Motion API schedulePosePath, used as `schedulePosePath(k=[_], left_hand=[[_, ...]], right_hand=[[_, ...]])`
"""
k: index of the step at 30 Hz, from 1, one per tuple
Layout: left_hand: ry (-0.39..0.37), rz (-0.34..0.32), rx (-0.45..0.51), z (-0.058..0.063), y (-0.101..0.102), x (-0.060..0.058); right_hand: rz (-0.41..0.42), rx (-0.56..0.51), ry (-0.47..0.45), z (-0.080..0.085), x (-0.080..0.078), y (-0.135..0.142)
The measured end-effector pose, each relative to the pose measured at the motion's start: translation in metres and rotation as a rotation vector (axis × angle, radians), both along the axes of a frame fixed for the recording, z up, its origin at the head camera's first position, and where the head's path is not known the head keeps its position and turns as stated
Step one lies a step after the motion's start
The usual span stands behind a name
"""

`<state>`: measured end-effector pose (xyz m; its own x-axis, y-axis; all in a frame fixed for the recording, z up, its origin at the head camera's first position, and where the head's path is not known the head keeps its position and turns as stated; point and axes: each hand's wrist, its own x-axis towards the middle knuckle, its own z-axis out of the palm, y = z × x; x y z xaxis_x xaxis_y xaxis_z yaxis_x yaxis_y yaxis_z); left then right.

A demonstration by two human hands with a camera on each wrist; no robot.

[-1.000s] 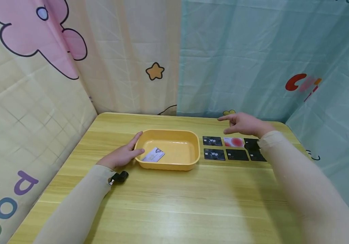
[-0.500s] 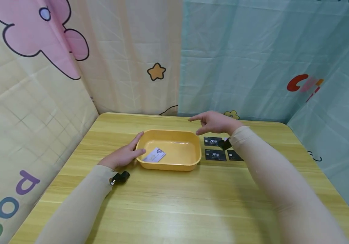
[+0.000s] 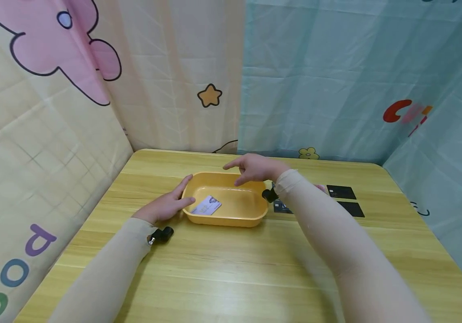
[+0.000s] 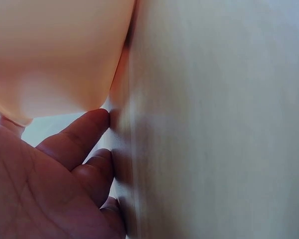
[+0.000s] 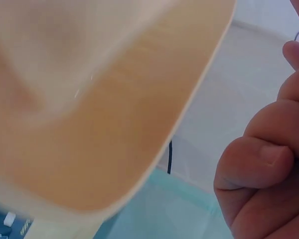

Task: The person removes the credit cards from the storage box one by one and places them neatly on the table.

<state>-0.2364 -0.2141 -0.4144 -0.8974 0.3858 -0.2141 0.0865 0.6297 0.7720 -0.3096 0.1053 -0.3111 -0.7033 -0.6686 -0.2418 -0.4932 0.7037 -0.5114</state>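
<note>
A yellow plastic tray (image 3: 231,221) stands on the table in the head view. My left hand (image 3: 162,208) rests at its left end, thumb over the rim and index finger along the outer corner. The left wrist view shows the other fingers (image 4: 72,142) loosely bent between the tray wall (image 4: 60,55) and the tabletop. Above the tray's back right rim is my right hand (image 3: 257,168), index finger and thumb apart with nothing visible between them. Its other fingers (image 5: 259,162) are curled in the right wrist view. A white card (image 3: 208,205) lies inside the tray, at the left.
Right of the tray, black cards (image 3: 341,192) lie on the wooden table (image 3: 222,269); a dark blue card (image 3: 281,207) and a pink card (image 3: 321,188) are partly behind my right forearm. Printed curtains (image 3: 186,58) hang behind and beside the table.
My right hand has moved left, from above the cards to above the tray, and its forearm now covers part of them. The left hand and tray have stayed put.
</note>
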Motion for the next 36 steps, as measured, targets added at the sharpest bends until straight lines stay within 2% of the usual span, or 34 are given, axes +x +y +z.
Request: schedulePosePath(k=[7,18,27,36], left_hand=[[-0.002,-0.005,-0.027,-0.001,0.001,-0.002],[0.001,0.002,-0.043,-0.001,0.003,-0.003],[-0.007,0.009,-0.058,0.001,0.003,0.001],[0.019,0.007,-0.052,0.001,0.003,0.002]], right_hand=[[0.038,0.015,-0.007,-0.016,-0.007,-0.021],[0.001,-0.003,-0.084,-0.045,-0.013,-0.043],[0.06,0.031,-0.053,-0.06,-0.011,-0.057],[0.063,0.021,-0.174,-0.074,-0.013,-0.063]])
